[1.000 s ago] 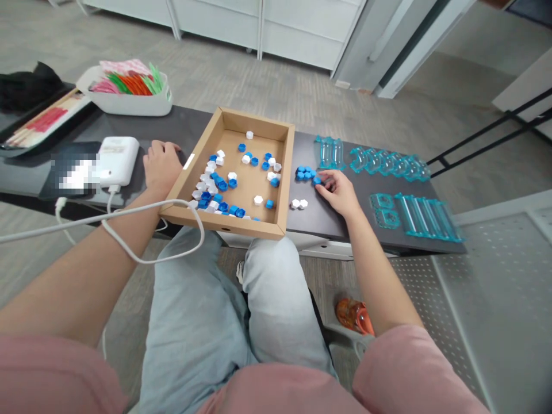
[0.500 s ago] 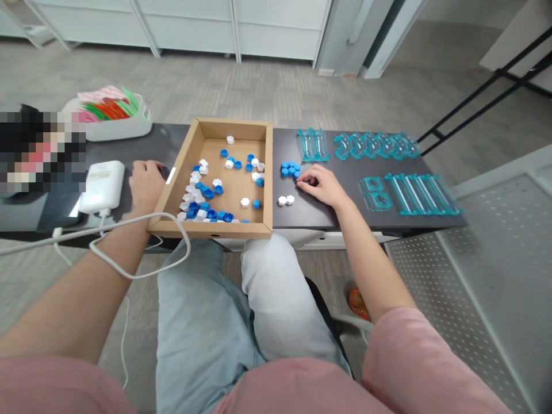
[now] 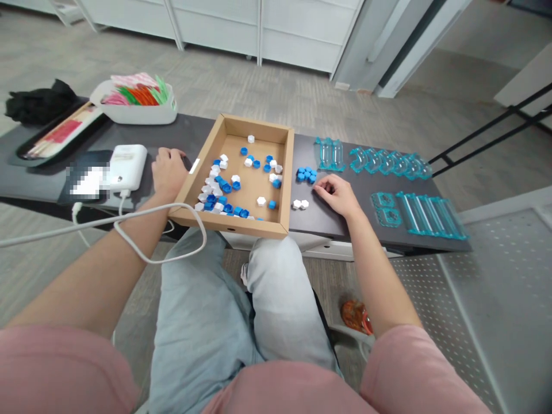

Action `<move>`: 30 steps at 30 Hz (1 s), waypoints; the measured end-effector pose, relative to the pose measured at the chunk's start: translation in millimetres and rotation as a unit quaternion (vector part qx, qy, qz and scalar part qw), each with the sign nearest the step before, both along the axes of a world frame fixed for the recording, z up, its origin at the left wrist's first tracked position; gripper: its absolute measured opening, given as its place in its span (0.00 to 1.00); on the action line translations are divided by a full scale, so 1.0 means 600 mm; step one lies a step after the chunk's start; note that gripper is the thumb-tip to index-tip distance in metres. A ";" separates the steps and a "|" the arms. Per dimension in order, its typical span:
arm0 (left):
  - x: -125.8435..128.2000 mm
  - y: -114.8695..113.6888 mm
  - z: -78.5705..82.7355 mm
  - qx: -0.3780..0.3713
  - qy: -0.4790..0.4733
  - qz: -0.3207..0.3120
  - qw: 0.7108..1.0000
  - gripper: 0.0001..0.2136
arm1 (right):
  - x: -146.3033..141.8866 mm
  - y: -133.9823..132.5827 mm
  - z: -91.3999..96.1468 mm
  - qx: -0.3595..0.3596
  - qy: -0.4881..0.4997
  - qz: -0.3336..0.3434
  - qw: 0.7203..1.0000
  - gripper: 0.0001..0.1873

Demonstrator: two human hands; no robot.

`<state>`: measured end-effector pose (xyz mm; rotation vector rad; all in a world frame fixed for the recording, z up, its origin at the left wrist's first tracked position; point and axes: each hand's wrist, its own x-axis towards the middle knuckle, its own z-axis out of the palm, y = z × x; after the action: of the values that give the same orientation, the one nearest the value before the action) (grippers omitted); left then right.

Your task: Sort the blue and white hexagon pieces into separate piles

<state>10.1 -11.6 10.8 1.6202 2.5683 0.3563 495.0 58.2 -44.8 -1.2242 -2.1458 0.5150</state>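
Two bare hands. Right hand just right of the cardboard tray, fingers curled, tips down on the table; pinching a piece or not, impossible to tell. Left hand just left of the tray, loosely clenched, knuckles up; anything beneath it hidden.
Blue hexagon pieces: about six, clustered right of the tray, just beside the right fingertips.
White hexagon pieces: two, touching, near the tray's right wall.
Loose pieces inside the tray: blue and white mixed, too crowded to count.
Teal clear parts: two groups, far right of the tray.
White charger with cable, one; white bin, one; both left of the tray.
Surface: dark tabletop. Room: grey carpet, white cabinets beyond the tray.
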 end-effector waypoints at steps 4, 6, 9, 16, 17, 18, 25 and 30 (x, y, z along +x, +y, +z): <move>0.000 0.000 -0.003 0.010 -0.004 -0.002 1.000 0.30 | 0.002 -0.007 0.000 0.007 0.014 -0.015 1.000 0.14; 0.000 0.000 -0.004 0.015 -0.006 -0.006 1.000 0.29 | 0.004 -0.008 -0.001 0.001 0.025 -0.024 0.999 0.16; -0.001 0.000 -0.006 0.020 -0.011 -0.014 1.000 0.29 | 0.009 -0.006 -0.004 -0.018 0.049 -0.039 0.998 0.19; -0.007 0.001 -0.012 0.037 -0.027 -0.032 0.998 0.31 | 0.012 0.007 -0.007 0.024 0.052 -0.085 0.995 0.28; -0.008 0.002 -0.014 0.040 -0.028 -0.033 0.998 0.31 | 0.008 0.007 -0.006 0.026 0.048 -0.085 0.995 0.30; -0.008 0.003 -0.017 0.044 -0.028 -0.034 0.998 0.31 | 0.002 0.006 -0.002 0.029 0.046 -0.084 0.995 0.30; -0.015 0.015 -0.043 0.075 -0.029 -0.030 0.996 0.30 | -0.098 -0.006 0.099 0.073 0.035 0.016 0.997 0.22; -0.017 0.014 -0.047 0.076 -0.020 -0.029 0.996 0.31 | -0.248 0.010 0.160 0.063 -0.068 0.203 0.975 0.18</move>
<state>-0.1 -3.1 -17.6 1.7145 2.5138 0.5870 346.0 64.1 51.2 -0.7695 -2.5199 0.4639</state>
